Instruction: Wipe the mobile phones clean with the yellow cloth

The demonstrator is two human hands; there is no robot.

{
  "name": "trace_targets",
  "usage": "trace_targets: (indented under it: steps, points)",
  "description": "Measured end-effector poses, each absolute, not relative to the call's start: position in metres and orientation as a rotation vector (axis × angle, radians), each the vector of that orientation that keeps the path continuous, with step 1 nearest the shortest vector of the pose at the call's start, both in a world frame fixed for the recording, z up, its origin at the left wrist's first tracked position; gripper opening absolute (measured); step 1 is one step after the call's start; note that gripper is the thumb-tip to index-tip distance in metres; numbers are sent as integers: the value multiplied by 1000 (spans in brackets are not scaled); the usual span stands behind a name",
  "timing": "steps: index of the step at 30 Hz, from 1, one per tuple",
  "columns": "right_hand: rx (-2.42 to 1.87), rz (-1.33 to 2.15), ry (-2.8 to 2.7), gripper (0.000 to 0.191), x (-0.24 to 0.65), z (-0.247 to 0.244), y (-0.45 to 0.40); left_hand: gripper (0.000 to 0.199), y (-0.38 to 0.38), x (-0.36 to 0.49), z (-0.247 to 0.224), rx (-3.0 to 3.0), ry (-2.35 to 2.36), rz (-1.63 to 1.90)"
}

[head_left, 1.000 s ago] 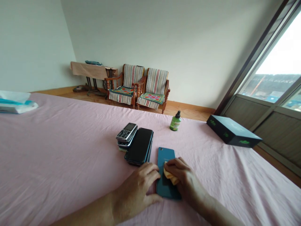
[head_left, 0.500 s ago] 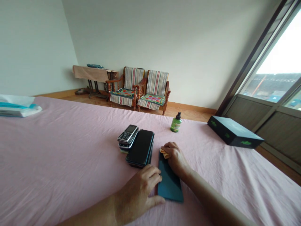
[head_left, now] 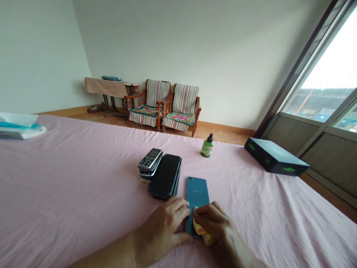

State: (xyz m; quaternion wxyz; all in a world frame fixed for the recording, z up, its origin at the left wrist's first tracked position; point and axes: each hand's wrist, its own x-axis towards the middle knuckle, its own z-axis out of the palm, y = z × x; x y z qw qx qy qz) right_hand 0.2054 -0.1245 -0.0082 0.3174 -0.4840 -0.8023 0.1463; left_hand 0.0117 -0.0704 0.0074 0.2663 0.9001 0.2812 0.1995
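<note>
A blue smartphone [head_left: 197, 190] lies back side up on the pink cloth, its camera corner at the far end. My left hand [head_left: 164, 227] steadies it, fingers against the left edge and thumb by the near end. Bunched in my right hand [head_left: 219, 227] is a yellow cloth [head_left: 201, 227], pressed on the lower part of the phone's back. My right fingers are closed around it and hide part of the phone. Left of the phone, close to my left fingertips, a stack of black-screened smartphones [head_left: 166, 175] adjoins a pile of keypad phones [head_left: 150, 159].
A green bottle [head_left: 207, 146] with a black cap stands beyond the phone. To the right sits a black box [head_left: 275, 156]; a tissue pack [head_left: 22, 128] lies far left. Two wooden chairs [head_left: 181, 104] are past the far edge of the pink-covered surface [head_left: 83, 178].
My right hand has drawn the yellow cloth from the phone's far end down toward its near end, uncovering the camera corner. The left hand keeps its place at the phone's edge.
</note>
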Motion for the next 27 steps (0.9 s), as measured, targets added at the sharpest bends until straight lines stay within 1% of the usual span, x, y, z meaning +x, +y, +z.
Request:
trace_targets:
  steps: [3, 5, 8, 13, 20, 23, 27]
  points:
    - [-1317, 365, -2087, 29, 212, -9, -113, 43, -71, 11, 8, 2437, 763, 535]
    - [-1381, 291, -2038, 34, 220, -10, -93, 45, -71, 11, 8, 2446, 767, 526]
    - [-1432, 153, -1998, 33, 233, -13, -58, 47, -70, 11, 8, 2453, 771, 534]
    - [-1467, 101, -1955, 33, 245, -22, -30, 51, -70, 10, 8, 2454, 767, 548]
    - [-1495, 136, -1960, 33, 238, -19, -70, 50, -70, 11, 6, 2465, 774, 546]
    - [-1522, 217, -1968, 35, 229, -15, -95, 49, -69, 10, 3, 2468, 752, 571]
    - [-1505, 225, -1968, 40, 223, -18, -124, 46, -69, 10, 1, 2473, 742, 581]
